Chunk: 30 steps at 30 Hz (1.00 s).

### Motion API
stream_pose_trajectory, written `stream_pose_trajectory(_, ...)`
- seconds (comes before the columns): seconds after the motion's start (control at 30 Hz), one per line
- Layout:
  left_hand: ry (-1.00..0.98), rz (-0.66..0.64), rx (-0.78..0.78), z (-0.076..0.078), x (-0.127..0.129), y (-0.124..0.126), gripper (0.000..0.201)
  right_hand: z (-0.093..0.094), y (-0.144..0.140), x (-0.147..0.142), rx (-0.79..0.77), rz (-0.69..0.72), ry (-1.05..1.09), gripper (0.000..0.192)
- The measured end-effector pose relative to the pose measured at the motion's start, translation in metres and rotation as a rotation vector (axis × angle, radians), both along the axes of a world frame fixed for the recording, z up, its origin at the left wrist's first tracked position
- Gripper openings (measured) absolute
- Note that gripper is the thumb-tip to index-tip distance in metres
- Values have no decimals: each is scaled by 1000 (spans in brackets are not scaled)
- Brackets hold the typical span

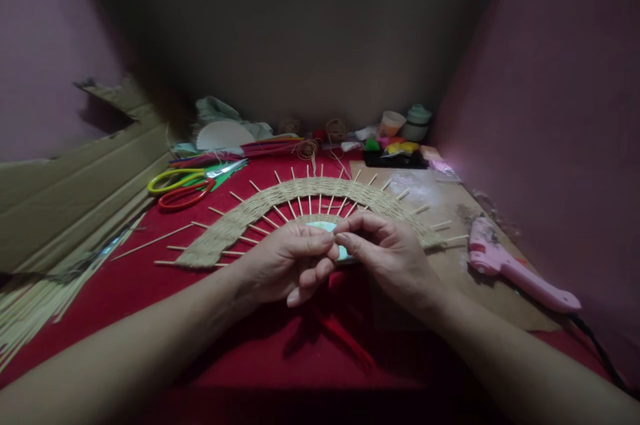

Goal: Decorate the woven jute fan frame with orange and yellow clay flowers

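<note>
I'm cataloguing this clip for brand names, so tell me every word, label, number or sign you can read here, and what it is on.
No text can be read.
The pink glue gun, the scissors and the cardboard show no lettering.
The small pots at the back are too blurred to tell.
The woven fan piece under the left hand and right hand carries none.

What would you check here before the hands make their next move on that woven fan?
1. Both hands meet at the centre of the fan: left hand, right hand. Ok.
2. Woven fan lies flat on the red cloth. Ok.
3. Sticks spread evenly around the arc. Ok.
4. Twine held between the fingertips. Cannot tell; the fingers hide it.
5. Glue gun lies apart from the right hand. Ok.
6. Scissors lie shut, apart from the fan. Ok.
</note>
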<state>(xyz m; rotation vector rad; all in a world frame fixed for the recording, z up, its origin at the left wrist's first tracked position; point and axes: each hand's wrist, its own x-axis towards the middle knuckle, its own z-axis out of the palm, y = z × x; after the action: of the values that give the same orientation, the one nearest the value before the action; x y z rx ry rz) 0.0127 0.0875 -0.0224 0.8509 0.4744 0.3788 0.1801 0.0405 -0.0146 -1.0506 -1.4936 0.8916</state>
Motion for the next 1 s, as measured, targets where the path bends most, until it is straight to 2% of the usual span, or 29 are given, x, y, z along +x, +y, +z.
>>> stream_pose_trajectory(0.27,8,16,6,2,1,-2,18,2,-1,1,14,-7,-13,7)
stream_pose_trajectory(0.57,13,30,31,0,4,-5,19,3,-5,3,171,-68,-207,8)
stream_pose_trajectory(0.83,31,25,66,1,5,-7,23,0,-7,-3,411,-179,-329,12)
stream_pose_trajectory(0.9,24,18,64,2,5,-7,23,0,-7,-2,370,-177,-300,12)
stream_pose_trajectory(1.0,8,7,56,2,5,-7,20,-1,-3,0,192,-154,-175,7)
